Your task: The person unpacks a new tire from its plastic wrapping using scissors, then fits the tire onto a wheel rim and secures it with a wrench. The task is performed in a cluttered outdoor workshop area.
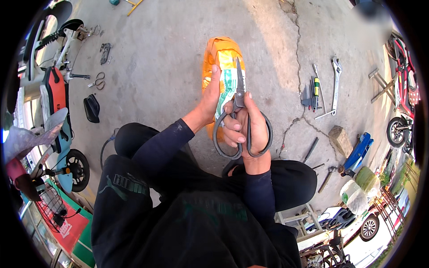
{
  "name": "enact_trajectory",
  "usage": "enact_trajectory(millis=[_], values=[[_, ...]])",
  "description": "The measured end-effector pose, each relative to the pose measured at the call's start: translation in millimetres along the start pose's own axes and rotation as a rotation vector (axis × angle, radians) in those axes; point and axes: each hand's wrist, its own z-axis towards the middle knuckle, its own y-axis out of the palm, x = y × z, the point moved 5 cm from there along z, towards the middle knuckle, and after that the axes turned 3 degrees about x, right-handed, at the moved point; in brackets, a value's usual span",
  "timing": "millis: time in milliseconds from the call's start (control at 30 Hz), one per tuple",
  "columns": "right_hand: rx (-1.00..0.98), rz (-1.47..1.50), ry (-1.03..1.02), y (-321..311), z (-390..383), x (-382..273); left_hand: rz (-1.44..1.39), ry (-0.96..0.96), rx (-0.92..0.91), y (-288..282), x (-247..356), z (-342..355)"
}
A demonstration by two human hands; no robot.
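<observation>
An orange-wrapped bundle (222, 47), long and rounded, stands in front of me between my knees. A white and green printed strip (228, 82) runs along its near face. My left hand (209, 102) grips its left side, thumb laid along the wrapping and the other fingers mostly hidden. In my right hand (254, 129) is a pair of black scissors (240, 99) with large looped handles, fingers through the loops. Their blades look closed together and point away from me, lying over the bundle's right side. Whether the tips pierce the wrapping I cannot tell.
Right on the cracked concrete lie an adjustable wrench (336, 82), a screwdriver (317, 89), a stone block (340, 140) and a blue jack (359, 152). Smaller scissors (98, 81) and a black case-like object (91, 108) lie left, near a parked scooter (58, 94).
</observation>
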Motion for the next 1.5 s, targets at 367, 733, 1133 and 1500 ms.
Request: enact_trajectory(millis=[367,733,1133,1500], values=[[0.173,-0.122,-0.111,6,-13,-2,0.061,-0.018,-0.088,-17,-27,5],[0.040,-0.195,-0.035,-18,-16,29,-0.111,-0.028,-0.043,10,30,14],[0.158,0.019,-0.054,-9,-22,-12,0.073,0.098,-0.039,20,-34,-1],[0.204,0.015,-0.131,-21,-2,-13,0.397,0.166,-0.197,5,-47,-25]])
